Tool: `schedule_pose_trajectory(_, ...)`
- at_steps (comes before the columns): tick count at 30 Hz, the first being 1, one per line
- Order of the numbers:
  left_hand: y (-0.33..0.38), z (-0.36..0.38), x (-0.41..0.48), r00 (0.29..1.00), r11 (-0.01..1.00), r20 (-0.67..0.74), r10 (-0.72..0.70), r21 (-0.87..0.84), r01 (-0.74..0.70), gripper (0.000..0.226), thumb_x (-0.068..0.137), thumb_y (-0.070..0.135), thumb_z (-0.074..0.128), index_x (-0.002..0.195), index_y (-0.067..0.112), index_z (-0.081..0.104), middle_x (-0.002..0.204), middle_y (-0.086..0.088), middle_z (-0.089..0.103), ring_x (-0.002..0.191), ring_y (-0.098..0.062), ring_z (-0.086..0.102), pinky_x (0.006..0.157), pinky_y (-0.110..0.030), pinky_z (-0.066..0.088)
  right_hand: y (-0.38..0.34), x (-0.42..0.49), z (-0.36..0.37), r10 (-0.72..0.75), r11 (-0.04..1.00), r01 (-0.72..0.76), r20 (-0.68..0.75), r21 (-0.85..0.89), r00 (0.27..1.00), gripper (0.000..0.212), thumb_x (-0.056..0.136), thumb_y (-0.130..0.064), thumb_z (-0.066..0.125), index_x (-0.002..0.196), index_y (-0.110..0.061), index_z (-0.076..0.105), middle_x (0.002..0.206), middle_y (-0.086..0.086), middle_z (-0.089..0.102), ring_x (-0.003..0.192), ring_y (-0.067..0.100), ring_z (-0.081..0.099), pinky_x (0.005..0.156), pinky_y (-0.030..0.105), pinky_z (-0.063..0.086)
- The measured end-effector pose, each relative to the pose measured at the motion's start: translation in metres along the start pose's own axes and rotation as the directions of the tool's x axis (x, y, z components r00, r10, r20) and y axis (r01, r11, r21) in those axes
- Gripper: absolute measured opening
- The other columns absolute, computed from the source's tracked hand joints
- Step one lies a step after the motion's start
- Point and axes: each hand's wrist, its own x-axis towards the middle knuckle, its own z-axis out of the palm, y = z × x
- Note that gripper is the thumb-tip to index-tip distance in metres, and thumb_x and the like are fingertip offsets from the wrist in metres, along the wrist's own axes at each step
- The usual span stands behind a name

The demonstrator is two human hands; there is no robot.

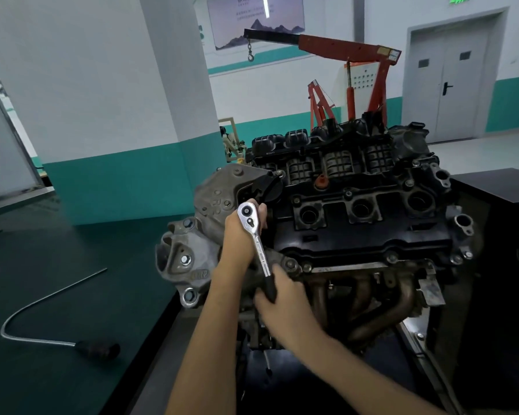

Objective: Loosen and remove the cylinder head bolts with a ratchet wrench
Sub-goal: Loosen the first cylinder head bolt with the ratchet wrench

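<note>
The ratchet (256, 241) stood at the centre of the frame, its chrome head at the left end of the engine (357, 223), where the dark cover met the grey casting (210, 202). The bolt under it was hidden, so I could not tell which one it sat on. The left hand (241, 232) was wrapped about the head from behind, fingers curled round it, I judged to press the socket down and keep it square on the bolt. The right hand (277, 298) was clamped on the black handle (270, 287) at the far end of the bar, lower centre, where the leverage was best for breaking a tight bolt loose. Both grips were closed on the tool.

Other small bolts (348, 193) along the cover's edges were in place, so the job looked near its start.

The engine was on a dark stand (492, 187) at centre right, its rusty exhaust pipes (381, 307) facing the person. To the left lay a dark green surface (57, 250), and on it, lower left, a bent metal rod (42, 304) with a black handle, well apart from the work.

Beyond, the room had white walls with a teal band (117, 190) low down. A red crane (342, 49) with a hanging hook (250, 56) stood at top centre. Grey double doors (453, 79) were at upper right.
</note>
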Motion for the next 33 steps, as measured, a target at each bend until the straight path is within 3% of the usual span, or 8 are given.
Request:
schedule_pose_trajectory(3, 0.000, -0.004, 0.000, 1.000, 1.000, 0.019, 0.004, 0.021, -0.005, 0.035, 0.095, 0.018, 0.053, 0.064, 0.007, 0.042, 0.060, -0.004, 0.051, 0.058, -0.013, 0.044, 0.054, -0.017, 0.035, -0.005, 0.004, 0.008, 0.038, 0.999, -0.039, 0.040, 0.029, 0.998, 0.018, 0.081, -0.007, 0.054, 0.099, -0.008, 0.055, 0.075, 0.013, 0.060, 0.064, 0.021, 0.057, 0.057, 0.024, 0.043)
schedule_pose_trajectory(6, -0.002, -0.011, 0.004, 0.995, 1.000, 0.097, 0.014, 0.023, -0.017, 0.038, 0.094, 0.019, 0.059, 0.061, 0.013, 0.040, 0.056, 0.004, 0.046, 0.054, -0.009, 0.040, 0.054, -0.021, 0.033, -0.004, 0.023, -0.041, -0.037, 0.967, 0.087, 0.204, -0.241, 0.978, 0.009, 0.080, -0.009, 0.055, 0.085, -0.017, 0.056, 0.082, 0.008, 0.060, 0.074, 0.025, 0.057, 0.063, 0.020, 0.039)
schedule_pose_trajectory(13, 0.014, -0.006, 0.000, 0.976, 0.993, 0.198, 0.087, -0.094, -0.070, 0.046, 0.094, 0.014, 0.063, 0.055, 0.006, 0.039, 0.054, 0.002, 0.031, 0.056, -0.011, 0.026, 0.055, -0.031, 0.024, -0.052, 0.112, -0.161, -0.109, 0.396, 0.515, 0.518, -0.760, 0.848, 0.011, 0.083, -0.016, 0.057, 0.086, -0.026, 0.056, 0.067, -0.010, 0.048, 0.058, 0.008, 0.050, 0.054, 0.025, 0.040)
schedule_pose_trajectory(18, 0.013, 0.010, -0.001, 0.997, 0.982, -0.045, -0.058, -0.182, 0.049, 0.050, 0.098, 0.014, 0.053, 0.055, 0.015, 0.028, 0.053, -0.001, 0.025, 0.049, -0.008, 0.022, 0.050, -0.025, 0.021, -0.018, 0.075, -0.124, -0.170, 0.590, 0.344, 0.304, -0.731, 0.937, 0.014, 0.081, -0.020, 0.057, 0.079, -0.028, 0.046, 0.065, -0.011, 0.040, 0.055, 0.010, 0.042, 0.057, 0.025, 0.036)
schedule_pose_trajectory(23, 0.010, 0.023, 0.003, 0.986, 0.995, -0.155, -0.058, -0.088, 0.044, 0.050, 0.098, 0.012, 0.053, 0.054, 0.013, 0.029, 0.056, -0.008, 0.030, 0.061, -0.022, 0.030, 0.059, -0.035, 0.029, 0.009, 0.017, -0.038, -0.028, 0.982, 0.058, 0.167, -0.178, 0.986, 0.013, 0.078, -0.009, 0.056, 0.080, -0.021, 0.053, 0.074, 0.000, 0.058, 0.059, 0.007, 0.054, 0.052, 0.011, 0.037)
schedule_pose_trajectory(26, 0.001, 0.020, 0.003, 0.984, 0.999, -0.172, -0.045, -0.018, 0.043, 0.046, 0.098, 0.019, 0.054, 0.061, -0.005, 0.040, 0.060, -0.015, 0.041, 0.061, -0.022, 0.035, 0.058, -0.039, 0.035, 0.002, 0.018, -0.021, -0.035, 0.994, 0.051, 0.163, -0.095, 0.986, 0.016, 0.076, -0.003, 0.053, 0.082, -0.018, 0.056, 0.074, 0.001, 0.061, 0.059, 0.004, 0.055, 0.052, 0.006, 0.036)
schedule_pose_trajectory(30, 0.001, 0.021, 0.002, 0.969, 0.992, -0.223, -0.102, -0.100, 0.082, 0.046, 0.094, 0.021, 0.061, 0.062, -0.005, 0.042, 0.061, -0.011, 0.042, 0.059, -0.015, 0.036, 0.051, -0.018, 0.031, 0.000, 0.046, -0.071, -0.032, 0.864, 0.159, 0.263, -0.478, 0.964, 0.020, 0.077, -0.010, 0.056, 0.068, -0.022, 0.043, 0.076, 0.002, 0.058, 0.073, 0.022, 0.057, 0.061, 0.016, 0.037)
schedule_pose_trajectory(33, 0.004, 0.023, 0.000, 0.961, 0.988, -0.265, -0.084, -0.149, 0.045, 0.046, 0.093, 0.021, 0.064, 0.056, 0.007, 0.039, 0.052, -0.007, 0.039, 0.052, -0.007, 0.034, 0.051, -0.017, 0.032, -0.019, 0.085, -0.120, -0.030, 0.678, 0.296, 0.377, -0.673, 0.926, 0.019, 0.078, -0.012, 0.059, 0.068, -0.024, 0.048, 0.066, -0.008, 0.052, 0.058, 0.012, 0.055, 0.052, 0.021, 0.041)
